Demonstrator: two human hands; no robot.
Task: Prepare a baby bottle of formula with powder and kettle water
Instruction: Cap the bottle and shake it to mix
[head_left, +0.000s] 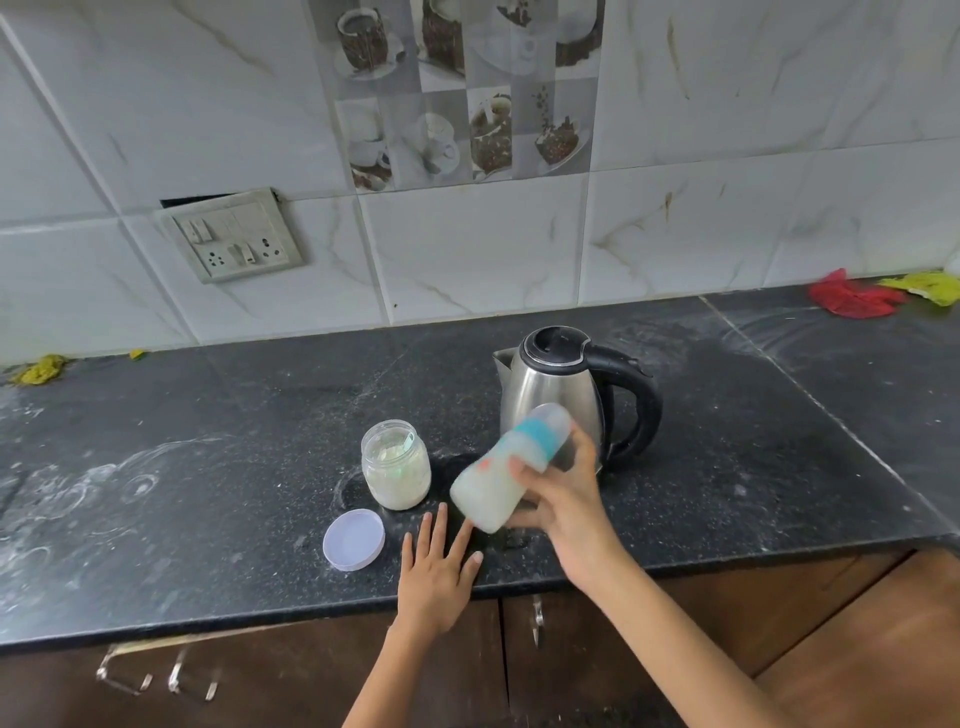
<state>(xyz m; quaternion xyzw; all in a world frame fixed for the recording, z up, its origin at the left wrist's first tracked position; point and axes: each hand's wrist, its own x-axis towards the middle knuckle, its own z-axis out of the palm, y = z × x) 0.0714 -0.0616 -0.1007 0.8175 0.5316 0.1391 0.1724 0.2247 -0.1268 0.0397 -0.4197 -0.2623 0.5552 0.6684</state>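
Holding baby bottle (501, 467), black countertop (208, 467), tiled wall (467, 244)

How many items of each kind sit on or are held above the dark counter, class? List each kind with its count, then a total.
Kettle: 1
Baby bottle, held tilted by the right hand: 1
Powder jar, open: 1
Loose lid: 1
Crumpled scraps at the back: red 1, yellow 2
Total: 7
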